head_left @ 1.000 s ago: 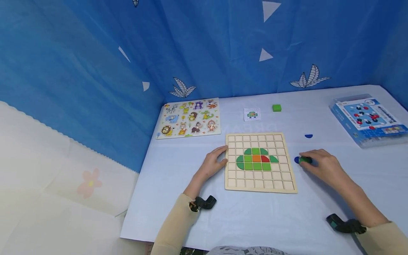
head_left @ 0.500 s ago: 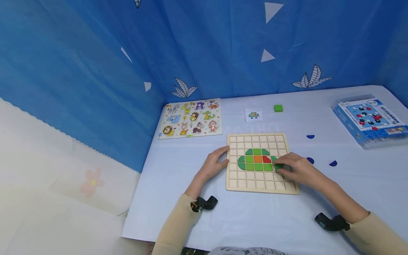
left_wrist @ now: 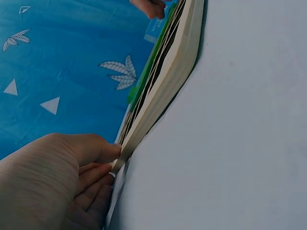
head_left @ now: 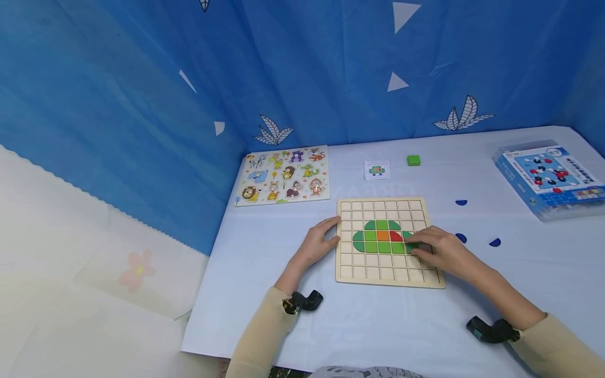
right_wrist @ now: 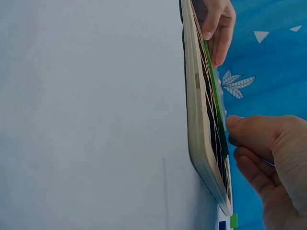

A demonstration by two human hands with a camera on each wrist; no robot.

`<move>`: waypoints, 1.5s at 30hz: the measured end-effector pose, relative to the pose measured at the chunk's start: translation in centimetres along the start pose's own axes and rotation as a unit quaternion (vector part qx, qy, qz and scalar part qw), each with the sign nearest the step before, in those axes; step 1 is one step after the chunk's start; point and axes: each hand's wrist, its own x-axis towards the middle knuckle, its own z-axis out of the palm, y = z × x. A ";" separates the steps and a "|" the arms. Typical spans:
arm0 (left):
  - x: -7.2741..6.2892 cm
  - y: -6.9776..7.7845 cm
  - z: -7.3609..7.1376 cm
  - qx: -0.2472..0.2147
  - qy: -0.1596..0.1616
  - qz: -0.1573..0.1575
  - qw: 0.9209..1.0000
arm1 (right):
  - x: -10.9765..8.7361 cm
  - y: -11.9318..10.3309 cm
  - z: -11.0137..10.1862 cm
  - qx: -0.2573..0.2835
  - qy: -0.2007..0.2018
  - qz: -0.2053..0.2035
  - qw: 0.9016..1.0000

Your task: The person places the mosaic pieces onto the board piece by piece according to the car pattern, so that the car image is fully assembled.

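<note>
My left hand (head_left: 317, 242) holds the left edge of a square wooden grid board (head_left: 359, 273), thumb and fingertips right at the rim. On the board lies a shape of light green squares (head_left: 384, 247), dark green rounded pieces (head_left: 358, 245), an orange square (head_left: 383, 235) and a red quarter-circle (head_left: 395, 237). Over the board's right part, my right hand (head_left: 441, 249) pinches a dark green quarter-circle piece (head_left: 410, 247) between thumb and fingers, low at the right end of the shape. The fingers partly cover it. In the right wrist view the thumb (right_wrist: 249, 128) is close over the board.
Three blue half-circles (head_left: 494, 242) lie right of the board. Behind it are a small picture card (head_left: 376, 170) and a green block (head_left: 413, 160). An animal puzzle (head_left: 283, 176) stands back left, a boxed molecule kit (head_left: 548, 178) at right.
My right hand has moved left from the tabletop onto the board with the dark green quarter-circle. Several blue half-circles now show where it was. The left hand has stayed at the board's edge.
</note>
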 end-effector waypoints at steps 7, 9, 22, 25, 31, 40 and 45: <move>0.0 0.0 0.1 0.001 0.000 0.002 1.000 | 0.1 -0.2 0.2 0.007 -0.005 0.008 1.000; 0.0 0.0 0.0 0.002 0.000 0.001 1.000 | 0.2 -0.4 0.0 0.012 -0.006 0.020 1.000; -0.1 -0.2 -0.3 0.001 -0.002 -0.001 1.000 | -2.8 2.4 -3.0 -0.032 0.031 0.193 0.980; -0.1 -0.3 -0.2 0.000 0.001 0.005 1.000 | -2.8 1.9 -3.1 -0.033 0.025 0.203 0.978; 0.0 -0.3 0.1 -0.002 -0.001 0.009 1.000 | -3.1 2.1 -2.3 -0.058 0.014 0.221 0.974; 0.0 0.0 0.0 0.001 -0.005 -0.006 1.000 | -2.8 2.2 -1.7 -0.066 0.033 0.190 0.979; 0.0 0.0 0.0 0.000 -0.004 -0.004 1.000 | -2.3 2.2 -1.7 -0.065 0.044 0.169 0.983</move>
